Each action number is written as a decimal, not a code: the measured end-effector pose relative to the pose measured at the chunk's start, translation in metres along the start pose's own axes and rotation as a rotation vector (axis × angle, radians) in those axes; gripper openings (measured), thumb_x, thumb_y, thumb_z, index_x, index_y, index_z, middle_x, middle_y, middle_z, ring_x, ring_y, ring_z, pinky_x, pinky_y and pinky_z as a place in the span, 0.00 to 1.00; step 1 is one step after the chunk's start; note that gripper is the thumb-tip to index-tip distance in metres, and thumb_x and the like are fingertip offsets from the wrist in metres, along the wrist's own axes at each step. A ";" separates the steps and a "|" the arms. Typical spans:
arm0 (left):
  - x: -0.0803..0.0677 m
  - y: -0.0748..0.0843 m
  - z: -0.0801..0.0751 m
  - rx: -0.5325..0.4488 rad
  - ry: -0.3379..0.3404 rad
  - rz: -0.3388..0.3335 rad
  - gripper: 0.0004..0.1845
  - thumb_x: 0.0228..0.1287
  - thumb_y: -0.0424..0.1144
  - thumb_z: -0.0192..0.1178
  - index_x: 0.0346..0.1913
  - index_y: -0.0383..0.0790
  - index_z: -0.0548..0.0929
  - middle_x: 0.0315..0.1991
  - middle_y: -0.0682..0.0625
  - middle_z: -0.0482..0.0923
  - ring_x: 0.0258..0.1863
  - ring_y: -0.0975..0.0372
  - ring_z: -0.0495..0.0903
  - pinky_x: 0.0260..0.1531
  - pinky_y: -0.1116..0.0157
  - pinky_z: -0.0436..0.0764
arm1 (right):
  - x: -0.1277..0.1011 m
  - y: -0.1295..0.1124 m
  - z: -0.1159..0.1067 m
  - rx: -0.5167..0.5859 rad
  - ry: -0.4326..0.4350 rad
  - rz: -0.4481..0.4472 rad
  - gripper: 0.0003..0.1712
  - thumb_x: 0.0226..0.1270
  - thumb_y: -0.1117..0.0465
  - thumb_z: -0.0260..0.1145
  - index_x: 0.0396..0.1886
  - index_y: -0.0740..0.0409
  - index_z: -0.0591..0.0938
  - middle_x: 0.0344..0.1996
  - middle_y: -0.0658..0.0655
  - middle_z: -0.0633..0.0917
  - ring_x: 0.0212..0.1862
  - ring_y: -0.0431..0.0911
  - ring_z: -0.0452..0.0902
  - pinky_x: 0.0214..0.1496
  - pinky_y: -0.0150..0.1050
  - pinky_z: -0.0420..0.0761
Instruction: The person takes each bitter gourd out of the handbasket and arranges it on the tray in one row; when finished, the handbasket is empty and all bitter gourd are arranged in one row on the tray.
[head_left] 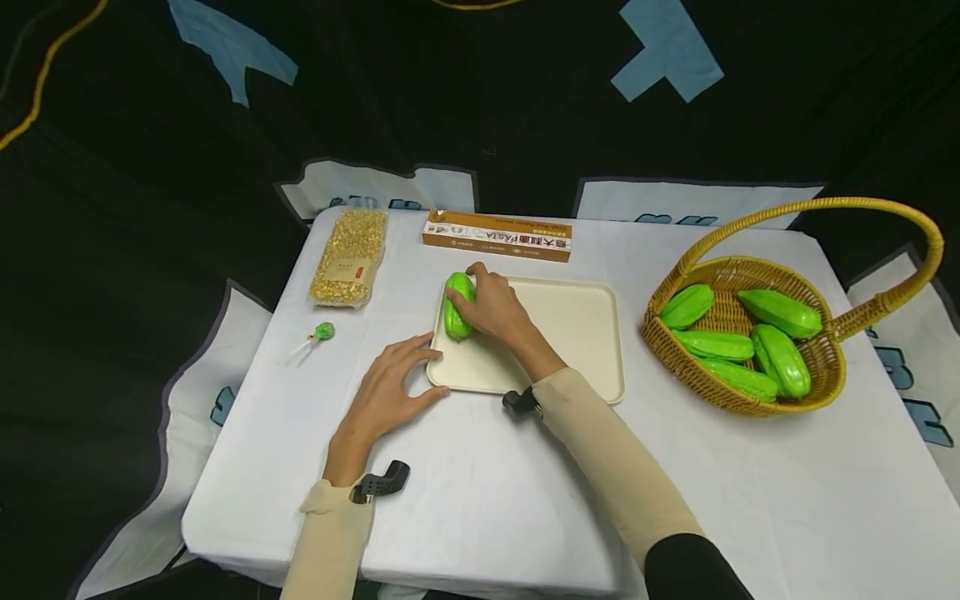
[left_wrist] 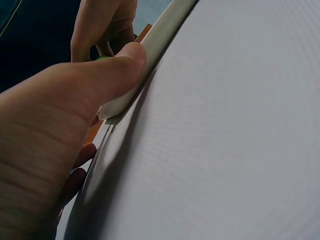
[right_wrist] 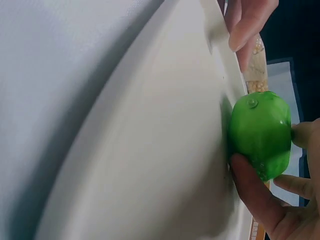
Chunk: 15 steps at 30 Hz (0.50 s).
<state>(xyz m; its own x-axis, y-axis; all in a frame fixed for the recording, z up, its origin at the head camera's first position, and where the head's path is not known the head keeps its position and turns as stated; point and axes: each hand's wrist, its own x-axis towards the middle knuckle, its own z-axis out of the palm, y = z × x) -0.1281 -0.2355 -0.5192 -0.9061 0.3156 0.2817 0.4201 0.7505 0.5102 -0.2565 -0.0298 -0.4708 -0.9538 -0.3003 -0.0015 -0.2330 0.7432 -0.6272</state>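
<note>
A smooth, elongated green fruit [head_left: 456, 322] with blunt ridges lies lengthwise along the left side of a cream rectangular tray [head_left: 566, 333]. My right hand [head_left: 497, 310] grips it from above, thumb on the near side and fingers round the far side, as the right wrist view shows of the green fruit [right_wrist: 260, 132]. My left hand [head_left: 386, 387] rests at the tray's front left corner, thumb and fingers spread. In the left wrist view its thumb [left_wrist: 122, 72] lies against the tray rim [left_wrist: 162, 37].
A wicker basket [head_left: 656, 346] with a tall handle holds several similar green fruits at the right. Behind the tray lies a brown pasta box [head_left: 497, 236]. A bag of yellow kernels [head_left: 350, 258] and a green lollipop [head_left: 323, 332] lie on the left of the white-covered table.
</note>
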 end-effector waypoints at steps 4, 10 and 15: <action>0.000 0.000 0.000 -0.012 0.006 0.009 0.29 0.56 0.58 0.74 0.58 0.50 0.83 0.73 0.52 0.69 0.70 0.53 0.68 0.68 0.48 0.68 | 0.001 -0.002 0.005 0.008 0.015 0.010 0.37 0.73 0.36 0.59 0.67 0.58 0.71 0.52 0.64 0.80 0.44 0.50 0.80 0.42 0.42 0.84; -0.001 0.000 0.000 -0.017 0.010 0.021 0.27 0.55 0.56 0.75 0.56 0.51 0.84 0.72 0.51 0.70 0.70 0.53 0.68 0.68 0.48 0.68 | 0.001 -0.003 0.007 0.011 0.027 0.020 0.39 0.72 0.32 0.57 0.68 0.56 0.70 0.55 0.64 0.79 0.49 0.54 0.81 0.47 0.47 0.85; 0.001 -0.001 -0.001 -0.014 0.012 0.025 0.27 0.55 0.56 0.76 0.57 0.51 0.84 0.72 0.51 0.70 0.70 0.53 0.68 0.70 0.49 0.67 | -0.001 -0.001 0.005 0.006 0.047 0.003 0.40 0.72 0.33 0.57 0.70 0.57 0.69 0.55 0.65 0.79 0.50 0.55 0.82 0.50 0.49 0.85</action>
<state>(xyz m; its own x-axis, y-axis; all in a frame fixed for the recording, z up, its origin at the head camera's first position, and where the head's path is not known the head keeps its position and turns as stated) -0.1288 -0.2364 -0.5185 -0.8945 0.3276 0.3042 0.4437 0.7342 0.5139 -0.2541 -0.0331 -0.4735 -0.9625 -0.2694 0.0326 -0.2287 0.7402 -0.6323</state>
